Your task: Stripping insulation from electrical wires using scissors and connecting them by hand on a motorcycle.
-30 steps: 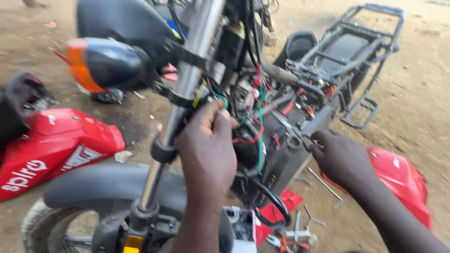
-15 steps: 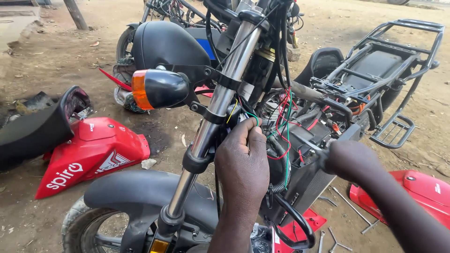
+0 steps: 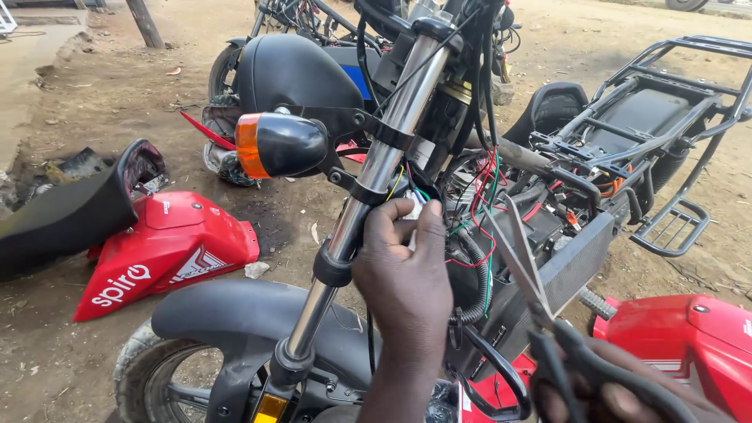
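1. Where the stripped motorcycle's fork tube [image 3: 368, 188] rises past the orange turn signal [image 3: 274, 145], the left hand [image 3: 407, 274] is up against the wiring, its fingers [image 3: 392, 219] curled tight round a small white connector [image 3: 413, 210] just beside the fork.
2. Red and green wires [image 3: 482, 211] hang in a tangle right behind that hand, next to a black ribbed hose [image 3: 478, 274].
3. The right hand [image 3: 619, 392] sits low at the bottom edge, fingers closed through the black handles of a pair of scissors [image 3: 525, 266]; the blades stand slightly parted, pointing up toward the wires but apart from them.
4. The bare black frame [image 3: 650, 94] stretches away to the right.
5. On the dirt ground lie a red body panel [image 3: 168, 243] and a black seat [image 3: 70, 211] to the left, and another red panel [image 3: 689, 337] just beside the right hand.
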